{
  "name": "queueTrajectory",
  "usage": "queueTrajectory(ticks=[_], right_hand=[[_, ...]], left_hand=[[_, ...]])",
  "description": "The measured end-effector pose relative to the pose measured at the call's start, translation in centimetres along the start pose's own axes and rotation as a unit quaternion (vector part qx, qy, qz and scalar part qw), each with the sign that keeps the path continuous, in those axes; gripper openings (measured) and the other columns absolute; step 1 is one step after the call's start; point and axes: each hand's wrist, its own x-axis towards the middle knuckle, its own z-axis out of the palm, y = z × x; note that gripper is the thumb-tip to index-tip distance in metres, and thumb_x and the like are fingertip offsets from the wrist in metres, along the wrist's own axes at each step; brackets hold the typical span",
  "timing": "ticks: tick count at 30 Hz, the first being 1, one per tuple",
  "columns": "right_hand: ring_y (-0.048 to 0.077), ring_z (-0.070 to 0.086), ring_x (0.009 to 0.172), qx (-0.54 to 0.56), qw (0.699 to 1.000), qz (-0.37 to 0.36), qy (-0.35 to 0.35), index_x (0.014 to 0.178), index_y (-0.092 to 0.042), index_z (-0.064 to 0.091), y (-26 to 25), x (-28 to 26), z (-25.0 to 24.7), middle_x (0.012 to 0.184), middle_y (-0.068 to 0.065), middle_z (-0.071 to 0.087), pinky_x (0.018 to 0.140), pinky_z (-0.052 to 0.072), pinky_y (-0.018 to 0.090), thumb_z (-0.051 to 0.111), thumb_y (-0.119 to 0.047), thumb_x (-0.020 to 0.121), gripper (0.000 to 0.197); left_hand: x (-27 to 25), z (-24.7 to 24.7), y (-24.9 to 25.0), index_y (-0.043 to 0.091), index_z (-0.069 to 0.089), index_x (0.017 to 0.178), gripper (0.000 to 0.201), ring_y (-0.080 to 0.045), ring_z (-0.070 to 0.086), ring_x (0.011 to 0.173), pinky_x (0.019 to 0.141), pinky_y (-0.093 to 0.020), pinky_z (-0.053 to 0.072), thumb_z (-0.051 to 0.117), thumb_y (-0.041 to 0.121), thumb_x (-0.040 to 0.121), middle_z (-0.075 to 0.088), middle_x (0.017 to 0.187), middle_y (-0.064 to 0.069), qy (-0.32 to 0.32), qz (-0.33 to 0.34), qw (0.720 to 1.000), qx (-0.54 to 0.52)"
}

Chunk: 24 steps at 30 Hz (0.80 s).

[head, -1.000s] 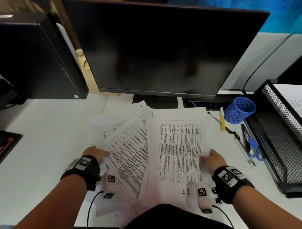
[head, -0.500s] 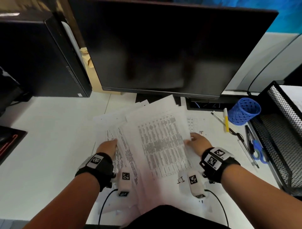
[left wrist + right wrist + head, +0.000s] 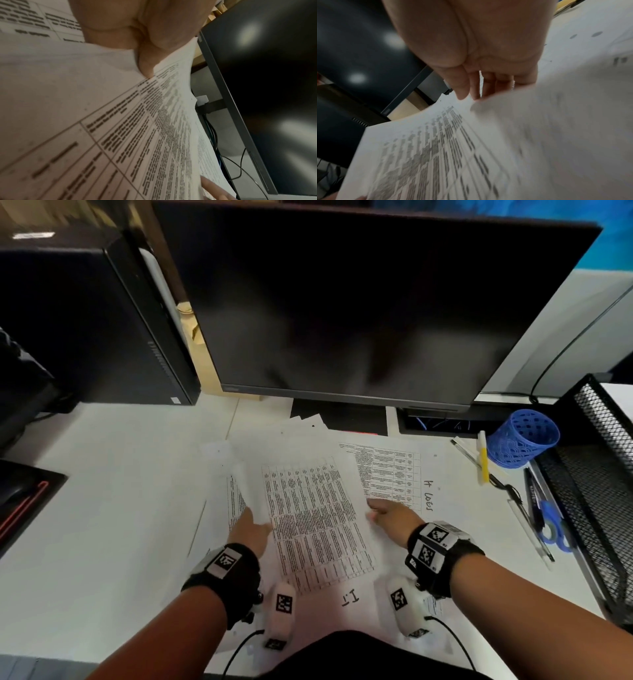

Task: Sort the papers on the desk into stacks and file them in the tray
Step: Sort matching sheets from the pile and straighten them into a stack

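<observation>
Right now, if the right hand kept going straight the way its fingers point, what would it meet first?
The right hand points up and left across the desk, gripping the printed sheet. Straight on, it would likely cross that sheet and reach the monitor base; depth is unclear.

Papers (image 3: 315, 508) lie fanned on the desk (image 3: 102, 508) in front of a monitor (image 3: 359, 302). A computer tower (image 3: 85, 320) stands to the left. On the right sit a pen cup (image 3: 522, 438), scissors (image 3: 548, 525) and a mesh tray (image 3: 596, 474).
</observation>
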Motion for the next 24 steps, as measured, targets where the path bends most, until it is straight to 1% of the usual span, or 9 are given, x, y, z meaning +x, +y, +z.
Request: queueTrajectory(ticks=[2, 6, 9, 12, 14, 17, 19, 21, 24], right_hand=[[0.014, 0.057, 0.093, 0.071, 0.997, 0.015, 0.003, 0.144, -0.020, 0.037, 0.8, 0.3, -0.3, 0.127, 0.005, 0.057, 0.085, 0.046, 0.029, 0.051, -0.030, 0.095, 0.052], [0.020, 0.058, 0.110, 0.136, 0.990, 0.000, 0.030, 0.141, -0.025, 0.038, 1.2, -0.4, -1.0, 0.125, 0.000, 0.057, 0.100, 0.046, 0.037, 0.059, -0.036, 0.090, 0.057], [0.016, 0.059, 0.096, 0.126, 0.989, -0.048, 0.054, 0.121, -0.024, 0.053, -0.3, -1.9, -1.3, 0.101, -0.007, 0.062, 0.092, 0.048, 0.035, 0.054, -0.035, 0.092, 0.031], [0.011, 0.054, 0.094, 0.167, 0.978, -0.074, 0.104, 0.106, -0.025, 0.052, -2.1, -2.7, -1.7, 0.101, -0.008, 0.058, 0.088, 0.042, 0.033, 0.048, -0.028, 0.096, 0.011], [0.010, 0.051, 0.099, 0.210, 0.965, -0.086, 0.132, 0.111, -0.021, 0.051, -3.0, -3.2, -2.5, 0.106, -0.008, 0.055, 0.094, 0.040, 0.033, 0.046, -0.023, 0.097, 0.015], [0.009, 0.055, 0.094, 0.265, 0.945, -0.120, 0.150, 0.106, -0.026, 0.051, -3.6, -3.7, -3.7, 0.101, -0.010, 0.061, 0.086, 0.044, 0.030, 0.047, -0.019, 0.096, 0.013], [0.011, 0.054, 0.084, 0.280, 0.944, -0.108, 0.139, 0.093, -0.033, 0.052, -3.1, -3.7, -3.9, 0.091, -0.010, 0.060, 0.079, 0.043, 0.031, 0.051, -0.023, 0.094, 0.011], [0.016, 0.054, 0.076, 0.357, 0.925, -0.084, 0.099, 0.093, -0.025, 0.057, -2.4, -3.5, -3.3, 0.083, -0.003, 0.059, 0.072, 0.041, 0.030, 0.054, -0.018, 0.092, 0.007], [0.025, 0.065, 0.094, 0.530, 0.844, -0.081, 0.021, 0.125, 0.004, 0.047, -1.9, -3.8, -2.0, 0.108, 0.014, 0.065, 0.071, 0.052, 0.027, 0.050, 0.000, 0.091, 0.035]], left_hand=[[-0.2, -0.6, -0.5, 0.008, 0.016, 0.149, 0.065, -0.029, 0.026, 0.141, 0.114, -0.038, 0.024, 0.049, 0.024, 0.096, 0.024, 0.154, -0.012, 0.004, 0.026, 1.000, -0.015], [-1.4, -1.8, -1.2, 0.021, 0.032, 0.144, 0.055, -0.025, 0.041, 0.132, 0.109, -0.049, 0.033, 0.052, 0.026, 0.093, 0.043, 0.145, -0.002, -0.012, 0.090, 0.991, -0.101], [-3.0, -2.4, -0.2, 0.028, 0.042, 0.137, 0.044, -0.021, 0.048, 0.125, 0.107, -0.047, 0.036, 0.052, 0.023, 0.094, 0.054, 0.134, 0.007, -0.035, 0.130, 0.980, -0.144], [-4.4, -3.1, 1.9, 0.038, 0.051, 0.122, 0.034, -0.017, 0.053, 0.117, 0.105, -0.042, 0.039, 0.051, 0.018, 0.094, 0.060, 0.117, 0.014, -0.054, 0.166, 0.971, -0.163], [-5.3, -3.8, 3.2, 0.043, 0.054, 0.110, 0.034, -0.015, 0.056, 0.114, 0.104, -0.042, 0.040, 0.051, 0.013, 0.094, 0.063, 0.113, 0.015, -0.071, 0.187, 0.962, -0.187], [-6.8, -4.9, 4.4, 0.042, 0.055, 0.117, 0.039, -0.011, 0.058, 0.114, 0.104, -0.041, 0.040, 0.052, 0.011, 0.093, 0.066, 0.116, 0.012, -0.078, 0.232, 0.947, -0.209], [-7.9, -5.5, 4.7, 0.034, 0.054, 0.125, 0.041, -0.011, 0.058, 0.115, 0.105, -0.042, 0.039, 0.060, 0.023, 0.086, 0.065, 0.120, 0.009, -0.090, 0.264, 0.939, -0.202], [-8.8, -5.7, 4.8, 0.038, 0.059, 0.117, 0.044, -0.007, 0.059, 0.112, 0.103, -0.039, 0.041, 0.064, 0.033, 0.074, 0.067, 0.116, 0.012, -0.110, 0.299, 0.933, -0.168], [-10.1, -6.1, 5.0, 0.054, 0.062, 0.103, 0.045, 0.004, 0.058, 0.109, 0.094, -0.023, 0.042, 0.053, 0.019, 0.076, 0.066, 0.110, 0.025, -0.118, 0.344, 0.922, -0.132]])
